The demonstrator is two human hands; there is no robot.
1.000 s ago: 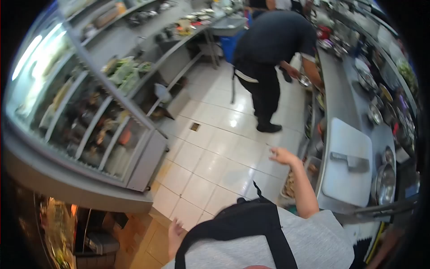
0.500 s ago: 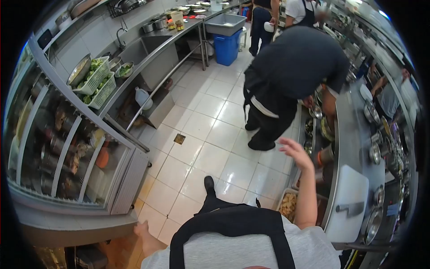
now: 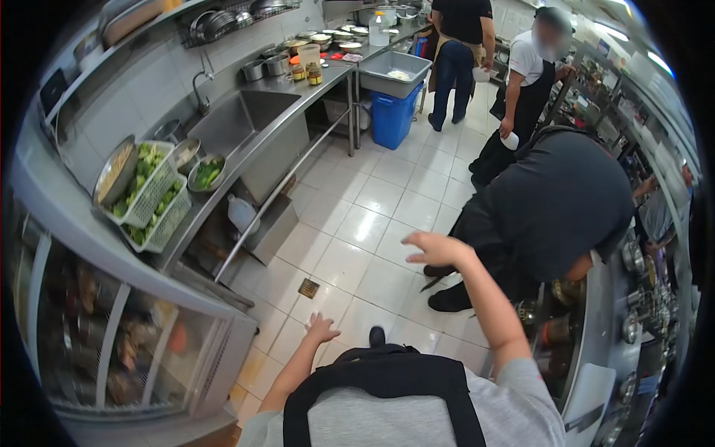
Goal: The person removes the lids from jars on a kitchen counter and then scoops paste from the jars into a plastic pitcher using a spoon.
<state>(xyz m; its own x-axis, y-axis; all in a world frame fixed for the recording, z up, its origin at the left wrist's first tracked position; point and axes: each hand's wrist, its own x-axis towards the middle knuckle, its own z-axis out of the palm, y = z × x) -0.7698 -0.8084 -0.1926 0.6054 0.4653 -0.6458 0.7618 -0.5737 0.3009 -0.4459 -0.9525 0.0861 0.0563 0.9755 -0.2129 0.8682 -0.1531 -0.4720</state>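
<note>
Reaching out over the tiled floor (image 3: 357, 279), the person holds both bare hands in the air. The right hand (image 3: 438, 249) is raised higher, palm down, its fingers loosely spread and partly bent. It is near a stooping co-worker (image 3: 558, 201) in dark clothes, apart from them in the view. The left hand (image 3: 322, 328) hangs lower with its fingers spread, and the drain (image 3: 308, 288) — a small square set in the tiles — shows just beyond it. One dark shoe (image 3: 377, 335) shows past the black apron (image 3: 376, 365).

To the left, a glass-fronted case (image 3: 119, 335) stands before a steel counter (image 3: 261, 145). On this counter two white baskets (image 3: 170, 195) of greens sit stacked, with a bowl (image 3: 207, 173) of leaves just beside them. Next comes the sink (image 3: 242, 123) with its faucet (image 3: 201, 93), then pots (image 3: 255, 71) and jars (image 3: 314, 77). A jug (image 3: 241, 214) stands below. At the counter's far end is a blue bin (image 3: 393, 119) with a gray tub (image 3: 395, 74) above it.

Farther back are two people: one in a white shirt (image 3: 525, 63), one in a dark shirt (image 3: 462, 18) — each with something white at hand. At lower right a knife (image 3: 585, 419) lies on a white board (image 3: 596, 391).
</note>
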